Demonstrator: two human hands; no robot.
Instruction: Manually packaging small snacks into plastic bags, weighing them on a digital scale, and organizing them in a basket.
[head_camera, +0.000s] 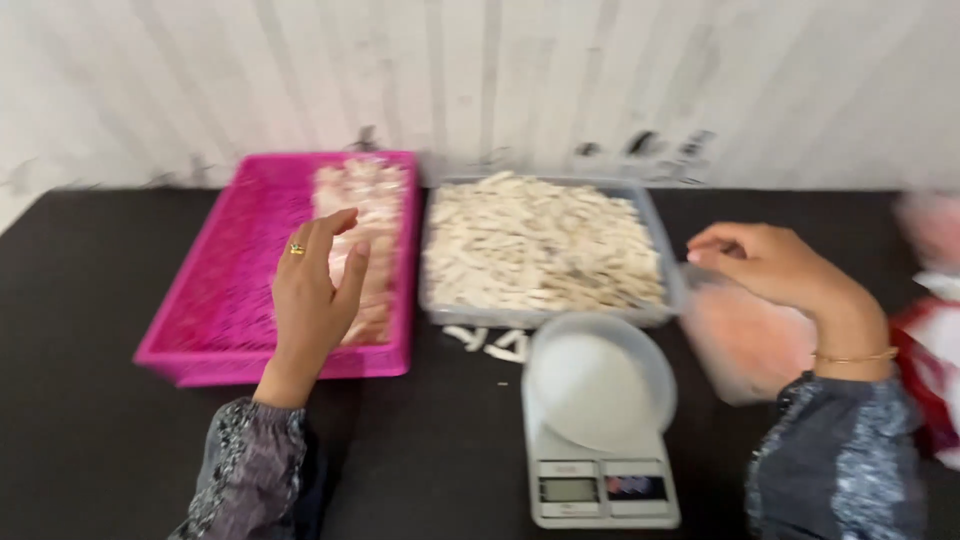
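On the black tabletop (100, 400), the left hand (312, 300) is hovering, fingers released, over the pink plastic basket (230, 290) of packed bags; the right hand (775, 270) is pinching a clear plastic bag (745, 345), and the white digital scale's bowl (600, 385) is sitting empty beside the grey tray of pale sticks (540, 250).

Basket (215, 290) far left on counter (90, 400); tray (655, 235) just right of it; scale (600, 480) near, before tray.

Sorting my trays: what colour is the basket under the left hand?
Bright pink, a slotted plastic basket beneath the left hand; seen in the head view.
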